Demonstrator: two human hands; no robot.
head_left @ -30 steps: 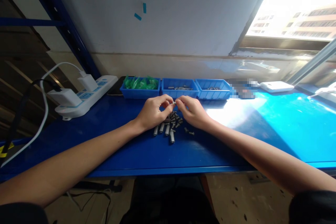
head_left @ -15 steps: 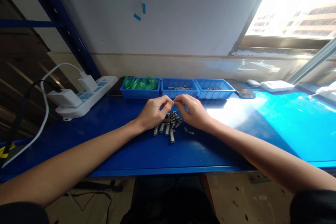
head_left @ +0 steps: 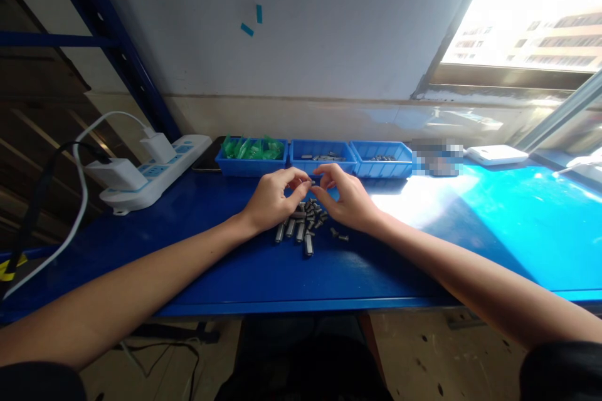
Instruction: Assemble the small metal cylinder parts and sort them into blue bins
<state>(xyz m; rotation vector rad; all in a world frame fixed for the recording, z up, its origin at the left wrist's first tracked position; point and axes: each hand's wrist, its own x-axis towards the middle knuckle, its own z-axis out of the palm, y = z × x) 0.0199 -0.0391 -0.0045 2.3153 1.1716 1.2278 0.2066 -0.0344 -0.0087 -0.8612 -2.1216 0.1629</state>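
Note:
My left hand is closed in a pinch above the pile, thumb against index finger. From its fingertips pokes the end of a small metal fastener; the fingers hide most of it. Close by on the right is my right hand, its thumb and index finger apart around that end and holding nothing I can see. Beneath both hands lie several short screws in a loose heap. Several hex standoffs lie at the heap's near left side. A pair of loose screws rests below my right hand.
Along the wall stand three blue bins: one with green plastic bags, a middle bin and a right bin, both with metal parts. A power strip with plugged chargers sits left. A white box lies back right.
My right thumb and index finger have spread apart from the pinch at the fastener, so its end now shows. My left hand stays in about the same place.

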